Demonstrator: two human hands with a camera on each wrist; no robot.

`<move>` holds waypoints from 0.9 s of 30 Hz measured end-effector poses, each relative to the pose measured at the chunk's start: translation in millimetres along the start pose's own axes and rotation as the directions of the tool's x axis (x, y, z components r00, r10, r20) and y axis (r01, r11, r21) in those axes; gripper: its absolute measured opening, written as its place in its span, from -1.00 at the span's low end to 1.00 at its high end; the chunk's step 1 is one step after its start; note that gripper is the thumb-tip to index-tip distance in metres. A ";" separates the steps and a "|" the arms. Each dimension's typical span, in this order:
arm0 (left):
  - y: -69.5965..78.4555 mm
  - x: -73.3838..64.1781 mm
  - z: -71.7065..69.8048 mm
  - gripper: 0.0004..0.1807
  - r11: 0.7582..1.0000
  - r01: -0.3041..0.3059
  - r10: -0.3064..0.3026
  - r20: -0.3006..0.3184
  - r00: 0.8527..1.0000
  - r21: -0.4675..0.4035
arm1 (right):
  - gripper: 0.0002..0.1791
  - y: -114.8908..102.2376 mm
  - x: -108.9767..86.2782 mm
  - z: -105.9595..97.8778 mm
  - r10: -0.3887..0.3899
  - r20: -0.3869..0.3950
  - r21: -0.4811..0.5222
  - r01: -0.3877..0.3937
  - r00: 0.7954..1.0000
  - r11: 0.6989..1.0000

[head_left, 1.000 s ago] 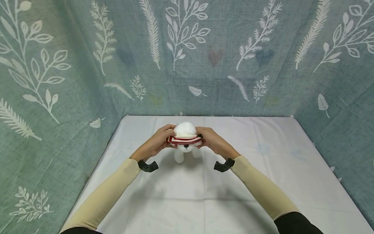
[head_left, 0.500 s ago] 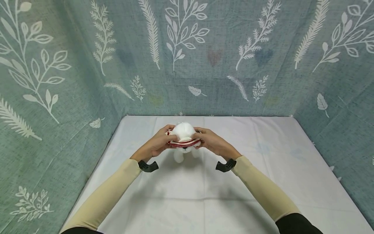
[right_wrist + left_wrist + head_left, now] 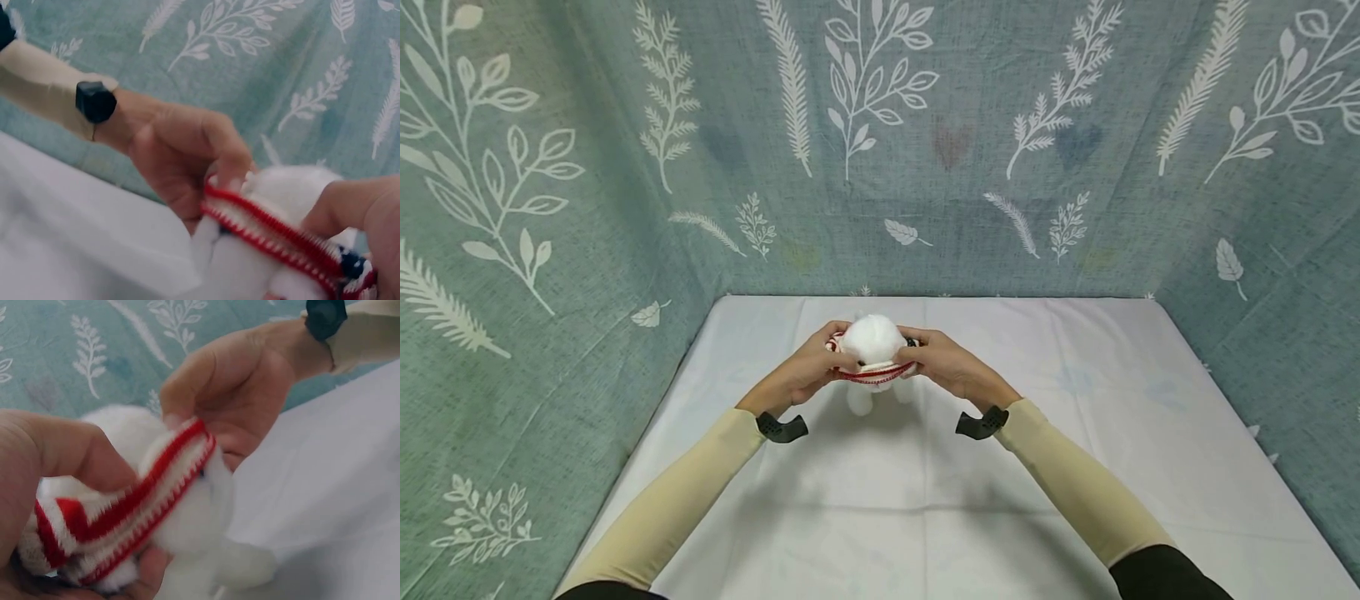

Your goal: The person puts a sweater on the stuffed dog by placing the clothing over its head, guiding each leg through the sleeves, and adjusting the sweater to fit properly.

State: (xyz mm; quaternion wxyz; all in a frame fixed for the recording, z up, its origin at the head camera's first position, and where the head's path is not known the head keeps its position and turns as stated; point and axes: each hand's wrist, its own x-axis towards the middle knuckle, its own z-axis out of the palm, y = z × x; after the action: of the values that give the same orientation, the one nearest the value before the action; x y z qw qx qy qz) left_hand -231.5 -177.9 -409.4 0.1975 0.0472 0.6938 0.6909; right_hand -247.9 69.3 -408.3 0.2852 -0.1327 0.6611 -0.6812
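A white plush dog (image 3: 874, 335) stands on the white cloth, facing the camera. Round its head runs a red-and-white knitted garment (image 3: 877, 377), its edge stretched across the face; a dark eye shows just above it. My left hand (image 3: 808, 363) pinches the knit at one side, thumb in front. At the other side my right hand (image 3: 952, 360) does the same. In the left wrist view, striped knit (image 3: 140, 503) bunches under the left thumb. In the right wrist view a navy patch of knit (image 3: 352, 265) shows beside the right hand (image 3: 369, 209). The plush's back is hidden.
White cloth (image 3: 880, 533) covers the table, with folds and soft shadows. Green-blue curtains (image 3: 955, 242) printed with white leaves hang behind and on both sides. Each wrist wears a black camera strap (image 3: 781, 427) over a beige sleeve (image 3: 681, 500).
The knit edge has slid down from above the nose to cover it, and an eye now shows above the edge. Both thumbs have come forward over the knit; the arms have barely moved.
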 end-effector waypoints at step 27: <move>-7.4 10.4 0.9 -0.76 0.969 0.017 -0.054 -0.143 0.988 -0.248 | -0.53 0.6 4.8 2.9 0.044 -0.114 0.060 -0.038 0.992 0.997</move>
State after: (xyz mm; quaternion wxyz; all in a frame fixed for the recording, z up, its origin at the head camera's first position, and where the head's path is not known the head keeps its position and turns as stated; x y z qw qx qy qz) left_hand -239.2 -173.8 -418.8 0.1617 -0.0417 0.6163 0.7696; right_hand -250.0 64.3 -409.7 0.2641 -0.0712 0.6591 -0.7005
